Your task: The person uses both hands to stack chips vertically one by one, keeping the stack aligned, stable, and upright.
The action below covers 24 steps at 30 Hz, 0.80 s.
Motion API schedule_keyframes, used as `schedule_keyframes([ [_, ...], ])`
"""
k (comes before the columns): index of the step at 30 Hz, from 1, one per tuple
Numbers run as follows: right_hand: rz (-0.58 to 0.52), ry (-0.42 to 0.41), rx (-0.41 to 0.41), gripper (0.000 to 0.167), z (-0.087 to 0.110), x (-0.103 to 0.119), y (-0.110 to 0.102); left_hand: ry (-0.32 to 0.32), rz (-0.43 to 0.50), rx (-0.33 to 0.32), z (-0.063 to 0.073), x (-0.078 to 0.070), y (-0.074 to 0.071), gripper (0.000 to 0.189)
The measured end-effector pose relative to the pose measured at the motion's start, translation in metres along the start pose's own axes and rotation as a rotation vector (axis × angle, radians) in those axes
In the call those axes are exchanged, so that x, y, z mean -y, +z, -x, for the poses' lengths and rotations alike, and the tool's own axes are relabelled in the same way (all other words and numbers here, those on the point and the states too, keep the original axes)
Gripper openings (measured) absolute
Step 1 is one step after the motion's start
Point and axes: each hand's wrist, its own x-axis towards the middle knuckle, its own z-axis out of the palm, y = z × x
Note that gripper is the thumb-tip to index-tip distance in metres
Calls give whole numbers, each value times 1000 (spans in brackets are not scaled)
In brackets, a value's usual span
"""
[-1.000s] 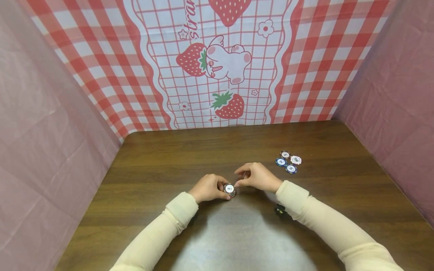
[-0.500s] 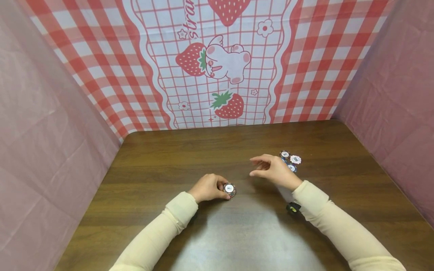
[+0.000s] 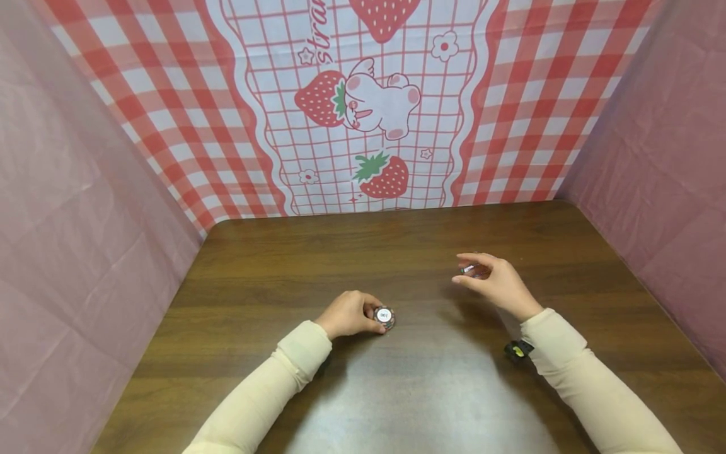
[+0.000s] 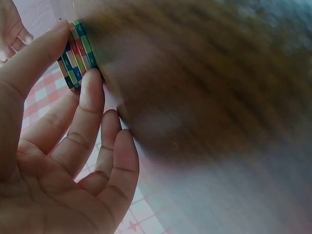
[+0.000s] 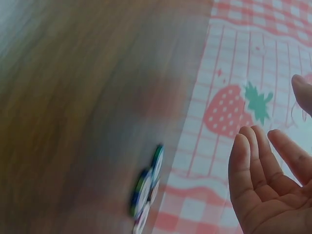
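My left hand (image 3: 347, 314) pinches a short stack of poker chips (image 3: 384, 315) at the middle of the table. In the left wrist view the thumb is on one side of the stack (image 4: 78, 56) and the fingertips on the other. Its edges show green, red, blue and cream bands; the top chip is dark-rimmed with a white "100" centre. My right hand (image 3: 500, 285) hovers to the right, thumb and fingers apart with nothing between them. Just beyond it are loose poker chips (image 3: 468, 269), mostly hidden by the hand in the head view. The right wrist view shows these chips (image 5: 142, 192) lying flat, overlapping.
The brown wooden table (image 3: 272, 265) has its far edge against a red checked strawberry cloth (image 3: 386, 176). Pink cloth (image 3: 652, 139) stands along the right side, and a paler pink sheet (image 3: 85, 252) along the left.
My right hand has moved right and away from the chip stack, to the loose chips, now mostly covering them in the head view. The left hand stays on the stack.
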Motion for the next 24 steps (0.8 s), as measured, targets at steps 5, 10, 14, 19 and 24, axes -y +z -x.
schedule_keyframes([
  [5, 1, 43, -42, 48, 5, -12, -13, 3, -4, -3, 0, 0, 0, 38],
  [10, 17, 97, -63, 50, 10, -26, -26, 3, -7, -3, 0, 0, 0, 37],
  [14, 40, 134, -64, 54, 14, -36, -36, 1, -3, -5, 0, 0, 0, 38],
  [19, 71, 187, -10, 58, 16, -45, -45, -1, 4, -2, 0, -1, 0, 38],
  [24, 100, 235, 60, 61, 16, -48, -48, -3, 4, 0, 0, -1, 0, 39],
])
